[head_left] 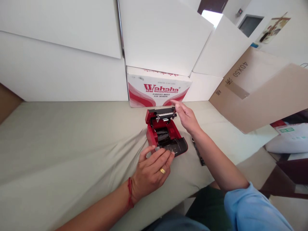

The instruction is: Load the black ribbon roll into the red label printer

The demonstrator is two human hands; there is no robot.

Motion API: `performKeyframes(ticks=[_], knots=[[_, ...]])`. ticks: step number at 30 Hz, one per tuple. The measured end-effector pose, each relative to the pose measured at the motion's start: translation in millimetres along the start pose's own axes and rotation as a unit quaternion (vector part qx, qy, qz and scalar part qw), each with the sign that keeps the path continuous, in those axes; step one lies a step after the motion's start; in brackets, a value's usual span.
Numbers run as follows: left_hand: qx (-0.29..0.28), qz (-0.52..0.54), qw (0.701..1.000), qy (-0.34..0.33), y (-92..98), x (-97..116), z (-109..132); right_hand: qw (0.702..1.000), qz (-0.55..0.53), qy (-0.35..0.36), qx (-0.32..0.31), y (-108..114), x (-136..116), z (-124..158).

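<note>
A red and black desktop printer (150, 136), which looks like a label or receipt printer, sits on the cloth with its top raised and its inside showing. My right hand (188, 120) is at the right edge of the raised lid (158, 111), its fingers around the corner. A roller bar and metal parts show under the lid. My left hand (154, 168) lies over the black front panel (179, 146), thumb at the left corner and fingertips on the panel. Beside the printer, a small dark object (198, 152) is partly hidden by my right forearm.
Behind the printer stands a Wahaha water carton (160, 91), among stacked white boxes (163, 35). A large brown cardboard box (260, 93) is at the right. The pale cloth (72, 144) has creases left of the printer. A white bag (288, 139) lies beyond the right edge.
</note>
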State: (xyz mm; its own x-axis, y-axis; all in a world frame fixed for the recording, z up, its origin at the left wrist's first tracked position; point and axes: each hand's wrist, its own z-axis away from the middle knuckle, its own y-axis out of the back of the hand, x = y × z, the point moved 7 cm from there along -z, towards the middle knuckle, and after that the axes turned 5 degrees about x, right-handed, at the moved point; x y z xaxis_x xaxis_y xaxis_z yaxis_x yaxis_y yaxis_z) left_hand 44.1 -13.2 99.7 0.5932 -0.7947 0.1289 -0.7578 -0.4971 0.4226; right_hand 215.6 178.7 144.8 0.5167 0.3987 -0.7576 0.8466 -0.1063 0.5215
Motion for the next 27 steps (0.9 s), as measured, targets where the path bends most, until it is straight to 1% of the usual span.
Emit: performKeyframes(ticks=[3,7,10,13,15,18,20,22,24,27], knots=[[-0.005,0.001,1.000,0.001,-0.2,0.3,0.2,1.000,-0.022,-0.005,-0.009,-4.1,-6.2,5.8],[-0.002,-0.004,1.000,-0.001,0.0,0.6,0.2,1.000,-0.028,0.002,0.011,9.5,-13.2,30.4],[-0.001,-0.007,1.000,-0.003,0.3,0.2,-0.5,0.999,-0.034,0.027,-0.002,18.1,-13.6,54.4],[-0.009,-0.007,1.000,-0.009,0.0,-0.6,-0.1,0.998,-0.039,0.050,-0.026,19.7,-6.3,79.9],[-0.018,-0.006,1.000,-0.014,-0.9,-0.5,1.1,0.997,-0.050,0.054,-0.028,17.5,1.3,94.8],[-0.030,0.001,1.000,-0.011,-2.3,-1.0,3.3,0.996,-0.075,0.041,-0.003,12.4,10.8,108.6],[-0.017,0.020,1.000,0.004,-0.5,-4.0,4.0,0.995,-0.097,0.033,0.017,9.2,13.4,111.7],[0.008,0.043,0.999,0.020,3.5,-10.2,4.2,0.992,-0.121,0.028,0.031,6.9,13.3,112.0],[0.022,0.055,0.997,0.041,6.6,-21.5,4.6,0.990,-0.135,0.016,0.041,5.9,12.9,111.7],[0.007,0.058,0.991,0.120,5.1,-49.6,8.0,0.988,-0.146,-0.005,0.048,5.9,12.5,112.7]])
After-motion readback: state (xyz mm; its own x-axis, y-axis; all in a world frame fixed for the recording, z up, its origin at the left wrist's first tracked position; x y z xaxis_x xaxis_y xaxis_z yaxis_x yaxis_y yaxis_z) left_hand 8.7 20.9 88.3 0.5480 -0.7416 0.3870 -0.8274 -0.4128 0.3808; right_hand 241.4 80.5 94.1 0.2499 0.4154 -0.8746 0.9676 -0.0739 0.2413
